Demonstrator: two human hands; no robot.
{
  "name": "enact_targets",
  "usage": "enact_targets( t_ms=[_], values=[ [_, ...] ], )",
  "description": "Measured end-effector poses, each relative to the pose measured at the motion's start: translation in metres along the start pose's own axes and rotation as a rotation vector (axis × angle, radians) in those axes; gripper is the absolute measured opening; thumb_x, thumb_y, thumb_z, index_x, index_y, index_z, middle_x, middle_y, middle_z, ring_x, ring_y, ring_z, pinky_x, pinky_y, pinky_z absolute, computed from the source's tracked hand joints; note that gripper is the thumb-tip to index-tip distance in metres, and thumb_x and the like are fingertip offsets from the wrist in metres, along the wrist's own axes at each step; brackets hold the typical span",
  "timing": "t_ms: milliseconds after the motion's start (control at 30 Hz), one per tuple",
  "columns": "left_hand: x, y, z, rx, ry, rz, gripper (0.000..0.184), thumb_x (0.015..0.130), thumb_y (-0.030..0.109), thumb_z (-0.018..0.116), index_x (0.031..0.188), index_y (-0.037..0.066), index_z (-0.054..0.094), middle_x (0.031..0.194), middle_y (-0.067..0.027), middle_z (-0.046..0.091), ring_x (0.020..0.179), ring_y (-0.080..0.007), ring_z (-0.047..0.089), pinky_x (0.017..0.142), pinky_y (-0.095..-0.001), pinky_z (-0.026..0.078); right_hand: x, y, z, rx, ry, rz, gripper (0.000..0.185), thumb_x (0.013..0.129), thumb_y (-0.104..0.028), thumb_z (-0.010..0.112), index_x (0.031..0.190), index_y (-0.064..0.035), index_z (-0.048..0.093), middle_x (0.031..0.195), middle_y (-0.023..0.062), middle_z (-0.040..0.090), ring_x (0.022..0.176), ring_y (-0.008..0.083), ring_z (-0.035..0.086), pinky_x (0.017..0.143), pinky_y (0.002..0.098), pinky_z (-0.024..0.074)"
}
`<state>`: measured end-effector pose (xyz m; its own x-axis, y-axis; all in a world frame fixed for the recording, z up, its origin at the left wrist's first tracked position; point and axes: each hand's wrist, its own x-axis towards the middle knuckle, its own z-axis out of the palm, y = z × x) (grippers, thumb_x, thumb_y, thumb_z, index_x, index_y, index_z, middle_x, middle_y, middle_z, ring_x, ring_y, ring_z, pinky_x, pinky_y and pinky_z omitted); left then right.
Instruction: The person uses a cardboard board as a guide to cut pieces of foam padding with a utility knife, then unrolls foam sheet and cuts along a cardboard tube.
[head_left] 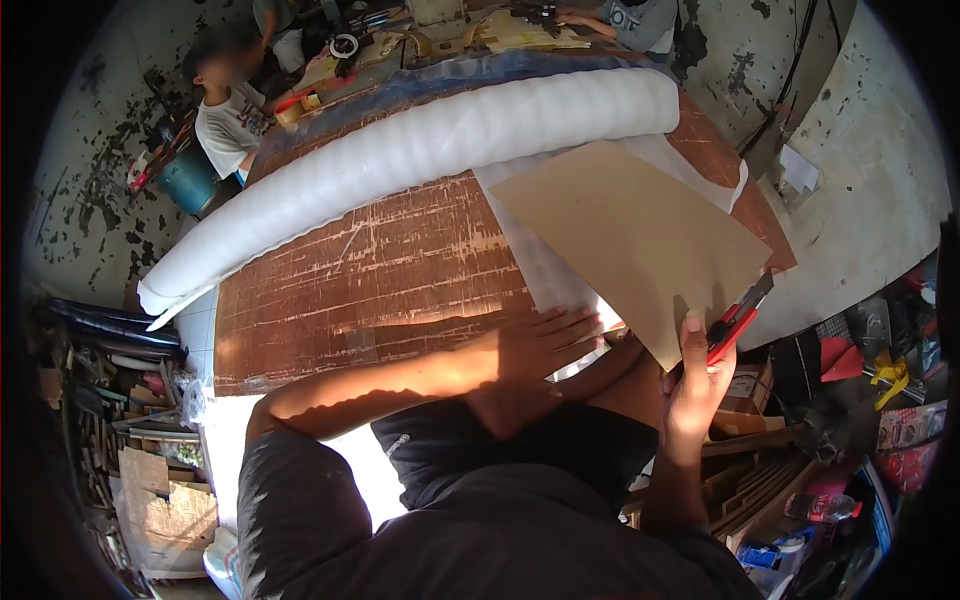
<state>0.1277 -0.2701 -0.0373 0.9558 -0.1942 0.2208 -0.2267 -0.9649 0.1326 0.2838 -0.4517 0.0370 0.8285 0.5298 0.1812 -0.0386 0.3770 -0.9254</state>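
A flat piece of brown board (640, 230) lies tilted over the right part of the worn wooden table (370, 270). My right hand (697, 375) grips its near corner, thumb on top, and also holds a red and black cutter (738, 322) with its blade end pointing up and right. My left hand (545, 345) lies flat with fingers spread at the table's near edge, on the thin white foam sheet (535, 265). That sheet runs partly under the board. Across the table, behind the board, stretches a long white foam roll (430, 140).
A person (228, 120) is at the table's far left, and another person's grey sleeve (640, 22) shows at the far right. A blue-green bucket (187, 182) stands at left. Cardboard scraps (165, 510) lie lower left; a plastic bottle (825, 507) and clutter fill the lower right.
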Motion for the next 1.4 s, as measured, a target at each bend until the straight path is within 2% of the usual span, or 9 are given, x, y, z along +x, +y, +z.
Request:
enact_targets(
  t_ms=[233, 300, 533, 733, 800, 933, 1067, 1267, 1400],
  values=[
    [-0.011, 0.025, 0.004, -0.031, 0.073, -0.092, 0.079, 0.089, 0.042, 0.07, 0.154, 0.01, 0.042, 0.163, -0.0177, 0.035, 0.153, -0.0319, 0.033, 0.125, -0.0466, 0.032, 0.004, 0.001, 0.035, -0.134, 0.029, 0.049, 0.02, 0.099, -0.019, 0.071, 0.098, -0.0027, 0.059, 0.062, -0.0048, 0.053, 0.045, 0.0025, 0.043, 0.041, 0.0214, 0.0289],
    [-0.012, 0.028, 0.004, -0.061, 0.063, -0.087, 0.079, 0.09, 0.037, 0.069, 0.156, 0.007, 0.039, 0.166, -0.0233, 0.026, 0.156, -0.0347, 0.023, 0.126, -0.0479, 0.026, 0.005, 0.009, 0.039, -0.087, -0.011, 0.074, 0.021, 0.099, -0.017, 0.072, 0.103, -0.0016, 0.058, 0.064, -0.0043, 0.053, 0.047, 0.0024, 0.043, 0.043, 0.021, 0.0292],
    [-0.014, 0.037, -0.011, -0.068, 0.025, -0.127, 0.068, 0.094, 0.03, 0.065, 0.153, 0.006, 0.043, 0.165, -0.0244, 0.027, 0.156, -0.0356, 0.024, 0.128, -0.047, 0.021, 0.011, 0.027, 0.055, -0.032, -0.087, 0.148, 0.022, 0.1, -0.011, 0.069, 0.114, -0.0041, 0.053, 0.073, -0.0071, 0.048, 0.054, -0.0005, 0.041, 0.046, 0.0199, 0.0287],
    [-0.026, 0.025, -0.011, -0.214, 0.09, -0.076, 0.048, 0.099, 0.028, 0.061, 0.139, 0.003, 0.057, 0.157, -0.0223, 0.042, 0.15, -0.0349, 0.036, 0.122, -0.045, 0.036, 0.016, 0.055, 0.034, -0.03, -0.193, 0.176, 0.016, 0.101, -0.006, 0.066, 0.108, -0.005, 0.052, 0.072, -0.0083, 0.044, 0.055, -0.0009, 0.038, 0.046, 0.0206, 0.028],
    [-0.027, 0.025, -0.02, -0.238, 0.18, -0.072, 0.03, 0.095, 0.021, 0.069, 0.12, 0.004, 0.071, 0.142, -0.0188, 0.059, 0.137, -0.0322, 0.055, 0.113, -0.0424, 0.049, 0.015, 0.058, 0.029, -0.067, -0.212, 0.17, 0.016, 0.101, -0.006, 0.066, 0.107, -0.0055, 0.051, 0.071, -0.0086, 0.044, 0.054, -0.0009, 0.037, 0.045, 0.0207, 0.0276],
    [-0.031, 0.019, -0.037, -0.358, 0.278, -0.072, 0.021, 0.092, 0.015, 0.072, 0.109, 0.003, 0.074, 0.126, -0.0177, 0.069, 0.123, -0.0323, 0.065, 0.101, -0.0404, 0.057, 0.01, 0.045, 0.028, -0.101, -0.232, 0.302, 0.014, 0.101, -0.007, 0.066, 0.105, -0.0063, 0.052, 0.071, -0.0084, 0.044, 0.053, -0.0013, 0.035, 0.045, 0.0199, 0.0256],
    [-0.031, -0.003, -0.062, -0.393, 0.405, -0.401, 0.013, 0.093, 0.01, 0.07, 0.101, 0.001, 0.075, 0.099, -0.0162, 0.074, 0.088, -0.0306, 0.071, 0.071, -0.0393, 0.058, 0.007, 0.046, 0.024, -0.127, -0.234, 0.377, 0.013, 0.102, -0.009, 0.066, 0.104, -0.0073, 0.053, 0.07, -0.0091, 0.043, 0.052, -0.002, 0.034, 0.044, 0.02, 0.0237],
    [-0.02, -0.07, -0.071, -0.295, 0.519, -0.675, 0.041, 0.098, 0.027, 0.07, 0.129, 0.001, 0.064, 0.13, -0.0226, 0.064, 0.109, -0.0391, 0.068, 0.094, -0.047, 0.056, -0.007, 0.055, 0.024, -0.044, -0.306, 0.378, 0.014, 0.102, -0.012, 0.066, 0.103, -0.0097, 0.053, 0.062, -0.0113, 0.04, 0.047, -0.0026, 0.032, 0.04, 0.0199, 0.0233],
    [-0.019, -0.112, -0.057, -0.022, 0.389, -0.762, 0.071, 0.098, 0.05, 0.063, 0.146, 0.0, 0.049, 0.149, -0.0288, 0.048, 0.137, -0.0437, 0.049, 0.113, -0.0507, 0.042, -0.006, 0.066, 0.021, -0.018, -0.311, 0.372, 0.016, 0.102, -0.013, 0.066, 0.098, -0.0101, 0.052, 0.059, -0.0107, 0.04, 0.045, -0.0019, 0.032, 0.039, 0.0213, 0.0223]
  ],
)
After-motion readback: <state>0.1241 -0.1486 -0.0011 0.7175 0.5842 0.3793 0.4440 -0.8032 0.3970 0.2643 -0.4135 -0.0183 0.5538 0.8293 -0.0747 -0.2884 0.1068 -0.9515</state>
